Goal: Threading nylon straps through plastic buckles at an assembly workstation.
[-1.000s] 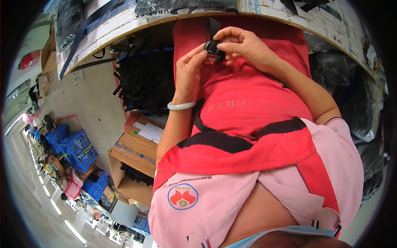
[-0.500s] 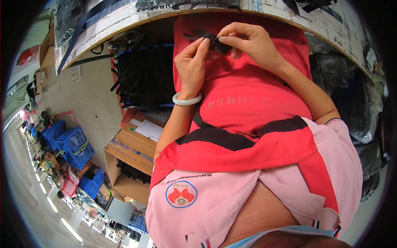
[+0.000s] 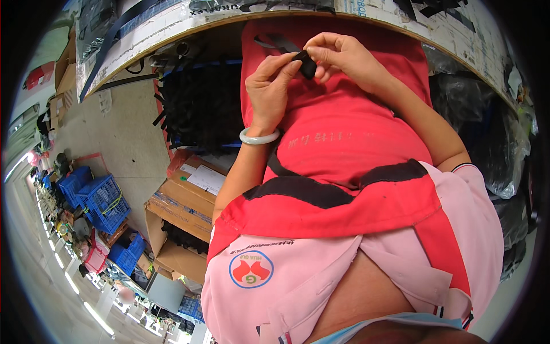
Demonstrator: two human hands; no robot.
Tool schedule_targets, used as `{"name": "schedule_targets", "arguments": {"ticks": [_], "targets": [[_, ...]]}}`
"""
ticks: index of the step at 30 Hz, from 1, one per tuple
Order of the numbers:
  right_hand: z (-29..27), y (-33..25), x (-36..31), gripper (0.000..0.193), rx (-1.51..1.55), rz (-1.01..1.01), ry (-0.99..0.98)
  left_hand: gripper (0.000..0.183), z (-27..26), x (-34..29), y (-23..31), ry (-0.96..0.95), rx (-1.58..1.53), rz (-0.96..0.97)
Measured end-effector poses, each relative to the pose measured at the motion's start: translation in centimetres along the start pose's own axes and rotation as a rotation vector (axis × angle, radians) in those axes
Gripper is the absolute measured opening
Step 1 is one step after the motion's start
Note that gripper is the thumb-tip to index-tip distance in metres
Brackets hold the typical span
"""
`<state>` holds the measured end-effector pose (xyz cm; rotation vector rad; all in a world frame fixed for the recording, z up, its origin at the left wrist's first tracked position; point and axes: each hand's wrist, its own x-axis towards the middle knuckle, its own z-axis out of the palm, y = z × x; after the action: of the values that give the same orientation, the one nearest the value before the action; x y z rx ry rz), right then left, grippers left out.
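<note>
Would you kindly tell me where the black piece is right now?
In the head view, the black piece is at upper centre, held by the left hand and right hand over the apron.

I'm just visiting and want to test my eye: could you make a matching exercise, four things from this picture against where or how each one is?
Things:
1. Small black piece
2. Pale, smooth ring-shaped bangle
3. Brown cardboard box
4. Blue latticed plastic crate

Places and states:
A. Flaps open, black material inside
B. Around the left wrist
C. Farther left in the picture than the box
D. Held in the fingers of the left hand and right hand

Pairs: 1-D, 2-B, 3-A, 4-C
</note>
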<state>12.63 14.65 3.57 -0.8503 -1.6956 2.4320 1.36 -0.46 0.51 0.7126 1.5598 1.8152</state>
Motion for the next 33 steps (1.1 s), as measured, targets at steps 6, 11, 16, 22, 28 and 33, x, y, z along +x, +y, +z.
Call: {"name": "schedule_targets", "arguments": {"ticks": [6, 11, 16, 22, 28, 33], "targets": [[-1.0, 0.5, 1.0, 0.022, -0.003, 0.162, -0.220, 0.014, -1.2, -0.5, 1.3, -0.075, -0.015, -0.078], [-1.7, 0.1, 2.3, 0.021, -0.120, -0.050, 0.068, 0.014, -7.4, -2.0, 6.3, -0.123, 0.257, -0.190], [-2.6, 2.0, 2.3, 0.018, -0.189, 0.035, 0.027, 0.024, -16.2, -4.2, 7.2, 0.158, 0.724, -0.203], [-2.4, 3.6, 2.7, 0.016, -0.180, 0.097, -0.163, 0.033, -9.9, 2.9, 6.5, 0.104, 0.581, 0.054], [-2.5, 3.3, 2.7, 0.014, -0.171, 0.078, -0.196, 0.063, -3.0, 19.0, 6.2, 0.108, 1.180, 0.381], [-4.1, 3.9, 2.9, 0.015, -0.105, 0.065, -0.188, 0.091, 0.9, 23.3, 3.5, 0.069, 1.443, 0.179]]}}
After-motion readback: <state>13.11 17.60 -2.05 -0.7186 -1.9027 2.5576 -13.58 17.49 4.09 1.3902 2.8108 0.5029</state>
